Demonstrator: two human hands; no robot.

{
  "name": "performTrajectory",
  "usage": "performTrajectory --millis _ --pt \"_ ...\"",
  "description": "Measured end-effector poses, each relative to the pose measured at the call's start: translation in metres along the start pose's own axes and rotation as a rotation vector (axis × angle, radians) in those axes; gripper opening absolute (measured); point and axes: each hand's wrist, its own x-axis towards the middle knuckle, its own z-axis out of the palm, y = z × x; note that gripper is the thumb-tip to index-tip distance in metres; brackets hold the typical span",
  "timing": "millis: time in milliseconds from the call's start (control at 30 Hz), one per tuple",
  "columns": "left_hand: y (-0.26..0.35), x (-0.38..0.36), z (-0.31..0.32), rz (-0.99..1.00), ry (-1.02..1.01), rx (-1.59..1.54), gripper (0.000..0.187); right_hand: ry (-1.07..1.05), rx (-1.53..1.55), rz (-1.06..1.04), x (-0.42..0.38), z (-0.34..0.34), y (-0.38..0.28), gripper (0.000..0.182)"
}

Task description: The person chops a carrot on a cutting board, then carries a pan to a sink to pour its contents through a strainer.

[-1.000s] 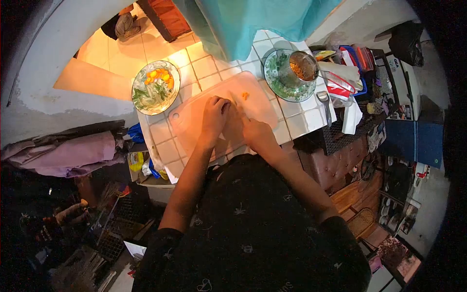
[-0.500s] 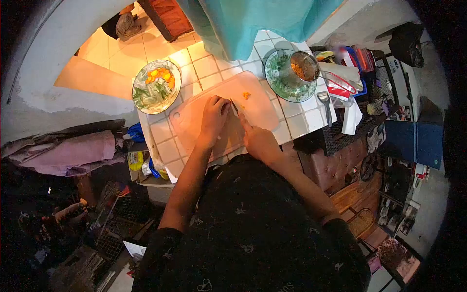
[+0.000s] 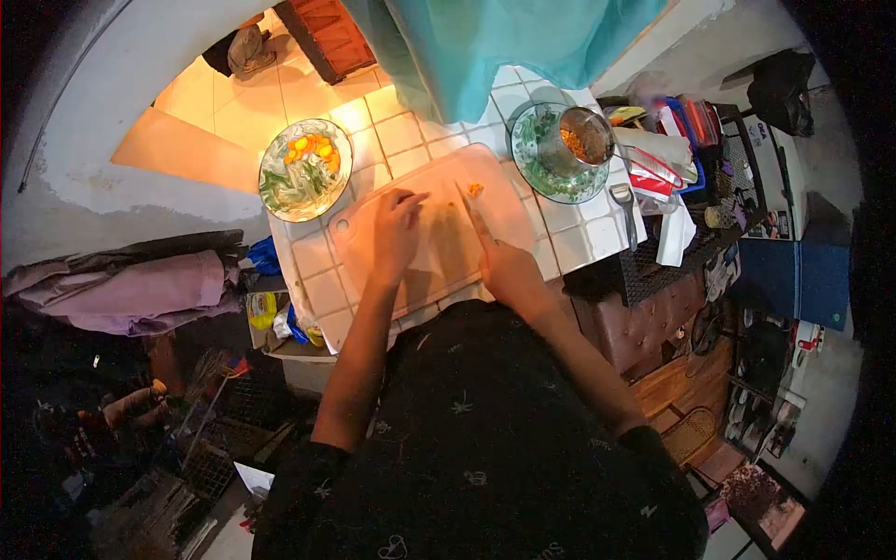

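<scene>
My right hand [image 3: 511, 273] is wrapped round the handle of a knife [image 3: 473, 214], whose blade points away over the pink cutting board [image 3: 439, 182]. Close to the blade's tip lies a small heap of chopped orange pieces [image 3: 475, 189], with a tiny bit [image 3: 452, 203] to its left. Over the left part of the board, my left hand [image 3: 397, 229] has its fingers partly stretched and apart, and I see nothing in them. A patterned plate [image 3: 280, 201] holding orange pieces stands left of the board.
Right of the board, a metal pot [image 3: 560, 161] with orange bits inside sits on a green-patterned plate [image 3: 532, 173]. A dark-handled peeler [image 3: 627, 215] lies near the tiled counter's [image 3: 579, 229] right edge. A teal curtain [image 3: 504, 47] hangs at the back. Beyond the opening, a person [image 3: 249, 51] is partly visible.
The knife and my right hand have moved right, away from my left hand, toward the orange heap. My left hand's fingers have loosened and come apart.
</scene>
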Motion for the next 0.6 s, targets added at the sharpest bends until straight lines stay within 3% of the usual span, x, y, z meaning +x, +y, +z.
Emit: performTrajectory --millis 67,200,267,333,433,600 --pt "-0.008 -0.005 -0.016 -0.093 0.074 -0.066 0.020 -0.015 0.022 -0.014 -0.003 0.000 -0.002 0.072" --pt "-0.020 -0.012 -0.036 -0.167 -0.047 0.003 0.020 -0.003 0.097 -0.074 0.001 0.020 0.007 0.073" --pt "-0.024 -0.012 -0.035 -0.135 -0.118 0.016 0.017 0.000 0.088 -0.060 0.005 0.023 0.017 0.073" --pt "-0.025 -0.010 -0.029 -0.090 -0.117 0.032 0.014 -0.105 0.025 0.139 0.010 0.012 0.018 0.074" --pt "-0.020 -0.006 -0.022 0.011 -0.098 0.105 0.011 -0.140 0.049 0.224 0.009 -0.004 0.013 0.075" --pt "-0.011 0.000 0.012 0.029 -0.049 0.149 0.009 -0.059 0.070 0.140 0.004 0.006 0.015 0.076"
